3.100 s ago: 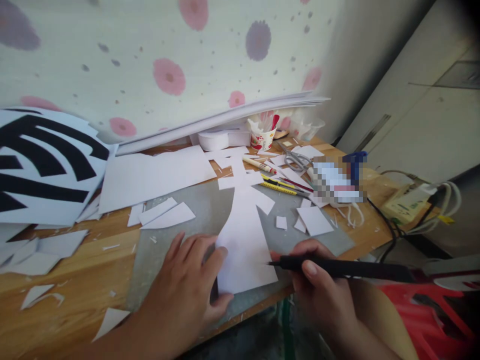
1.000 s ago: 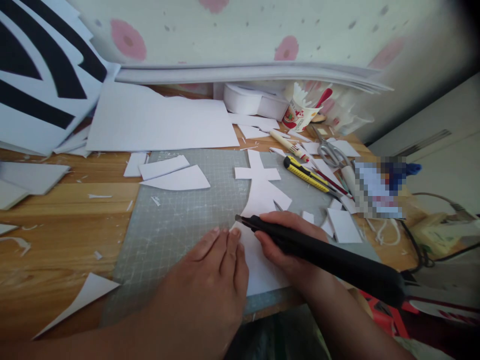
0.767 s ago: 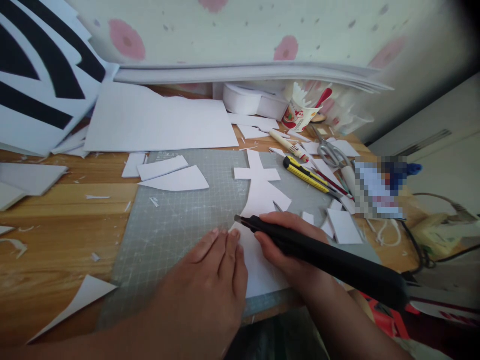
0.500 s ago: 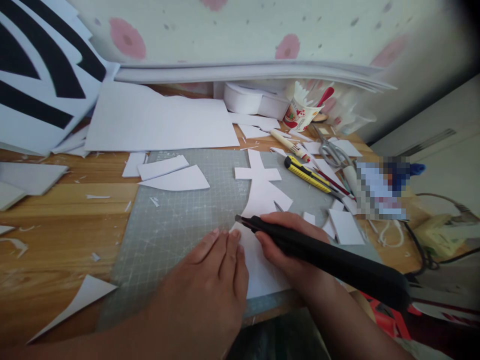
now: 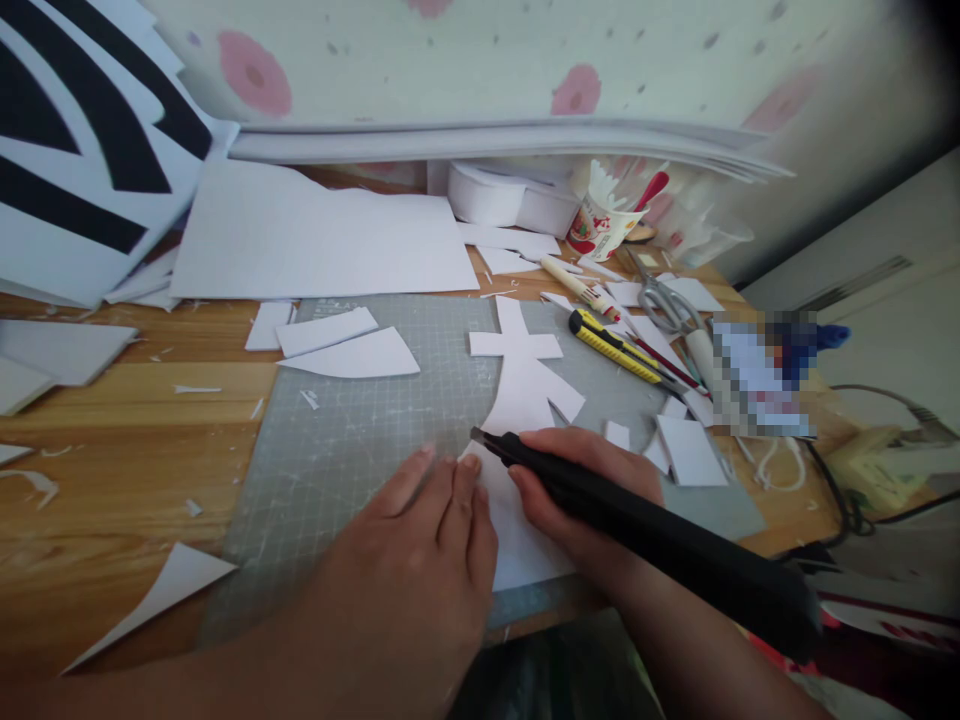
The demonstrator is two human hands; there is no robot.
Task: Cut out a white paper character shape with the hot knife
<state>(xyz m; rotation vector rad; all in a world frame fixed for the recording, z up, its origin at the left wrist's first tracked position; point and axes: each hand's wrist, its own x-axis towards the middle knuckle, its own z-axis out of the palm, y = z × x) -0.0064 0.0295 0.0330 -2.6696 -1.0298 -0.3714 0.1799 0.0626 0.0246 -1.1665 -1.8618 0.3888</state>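
The white paper cutout (image 5: pixel 523 395) lies flat on the grey cutting mat (image 5: pixel 352 440), its cross-shaped top pointing to 12 o'clock and its wide lower part running under both hands. The right hand (image 5: pixel 581 490) is wrapped around a long black utility knife (image 5: pixel 645 530), whose tip sits on the cutout's left edge, with the handle trailing off towards 4 o'clock. The left hand (image 5: pixel 424 560) lies flat with its fingers stretched out, pressing the paper down just at 9 o'clock of the knife tip, grasping nothing. Out at 10 o'clock of the cutout, two white offcuts (image 5: pixel 349 345) rest on the mat's far corner. At 1 o'clock, a yellow box cutter (image 5: pixel 611 347) lies just beside the cutout's arm, with scissors (image 5: pixel 664 300) beyond it and a paper cup (image 5: pixel 596 228) further towards 12. A large white sheet (image 5: pixel 322 240) lies at 11 o'clock on the wooden table (image 5: pixel 112 480), and a triangular scrap (image 5: pixel 161 590) sits at 8 o'clock.
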